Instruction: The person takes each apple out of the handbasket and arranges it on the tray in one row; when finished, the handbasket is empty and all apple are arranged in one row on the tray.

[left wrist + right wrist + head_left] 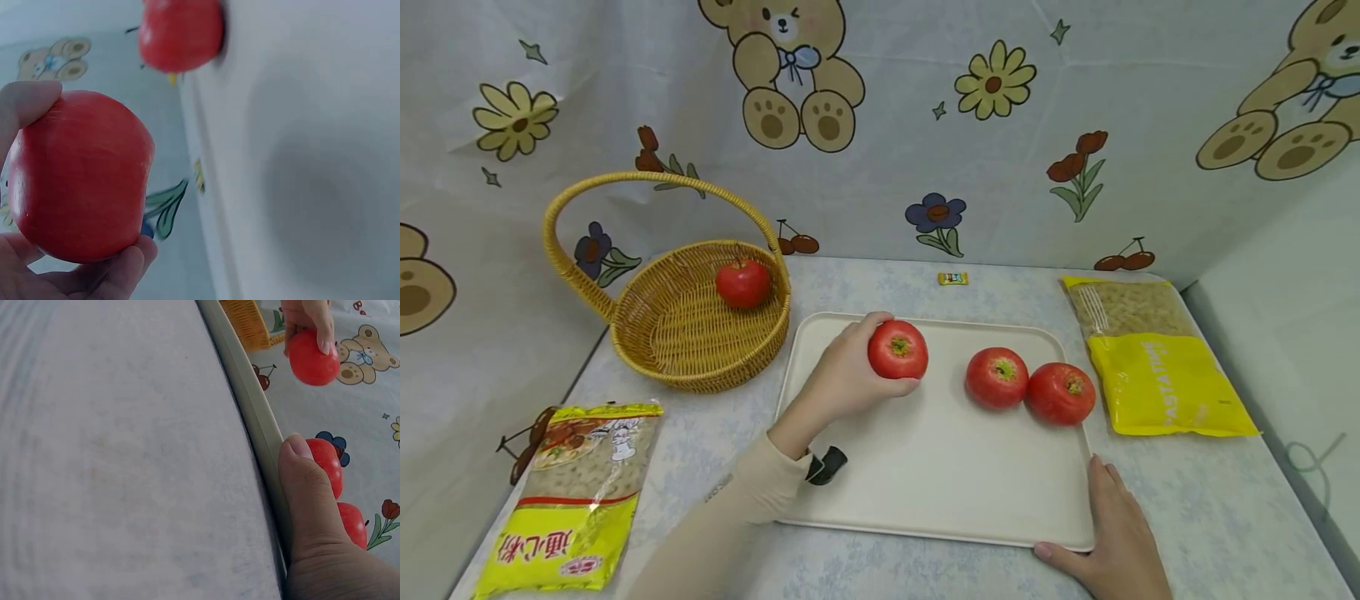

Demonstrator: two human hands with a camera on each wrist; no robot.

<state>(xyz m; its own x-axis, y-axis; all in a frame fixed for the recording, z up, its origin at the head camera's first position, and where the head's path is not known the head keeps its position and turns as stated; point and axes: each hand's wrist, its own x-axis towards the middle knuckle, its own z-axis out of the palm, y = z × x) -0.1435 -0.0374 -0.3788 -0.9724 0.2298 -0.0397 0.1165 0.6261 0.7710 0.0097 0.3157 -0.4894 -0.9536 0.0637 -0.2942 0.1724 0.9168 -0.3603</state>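
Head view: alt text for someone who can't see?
The left hand holds a red apple over a white tray bearing two more apples; the right hand touches the tray's near right corner. A wicker basket holding another apple stands left; pasta bags lie either side.

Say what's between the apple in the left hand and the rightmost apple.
Bare tray, then one more red apple; the head view shows it.

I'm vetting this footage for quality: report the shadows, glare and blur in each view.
Head: brightly lit, glints on the yellow pasta bag at left; left wrist: dimmer, broad soft-edged shadows on the tray, faint shine along the held apple; right wrist: dim, tabletop smeared, streaky towards the upper left.
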